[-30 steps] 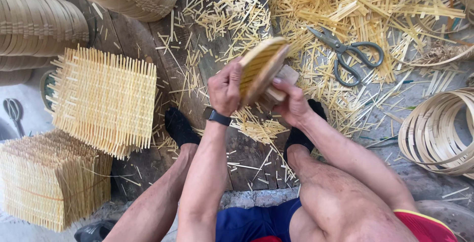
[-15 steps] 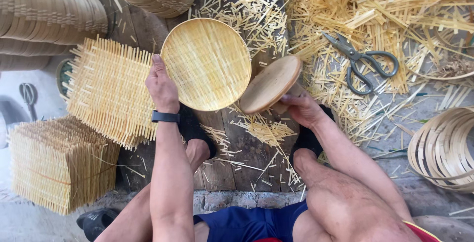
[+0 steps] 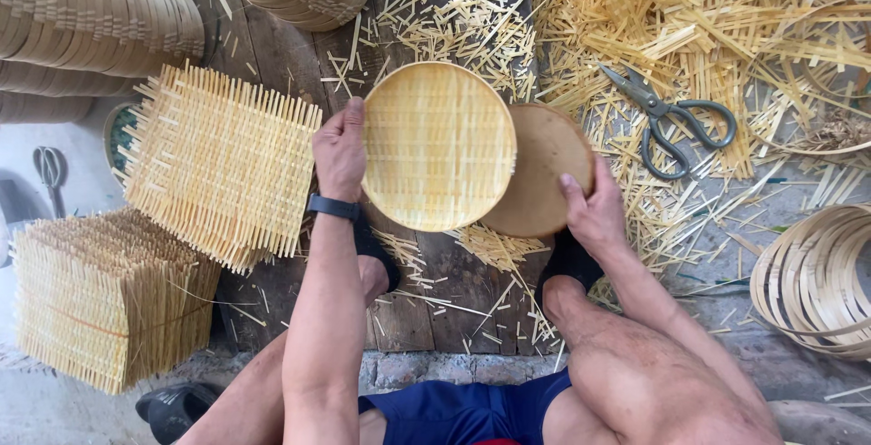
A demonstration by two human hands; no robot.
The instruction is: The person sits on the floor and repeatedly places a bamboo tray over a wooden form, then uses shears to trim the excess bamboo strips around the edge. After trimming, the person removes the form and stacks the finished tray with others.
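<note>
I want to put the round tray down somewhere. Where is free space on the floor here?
Barest: the dark planks between the square woven mat and the scattered offcuts. Also the planks between the feet, lightly littered. Crowded: everything around the scissors, and the stacked mats on the left.

Your arms are bare from the lower frame edge up to both hands; no sleeves, no gloves. On your left hand point(image 3: 339, 153) side, a black band with a dark rectangular face circles the wrist, centre-left of frame. Your right hand point(image 3: 594, 214) has a bare wrist. Blue shorts at bottom centre, with a red strip at the very edge. Knees and shins bare. Black footwear on both feet, mid-frame.
</note>
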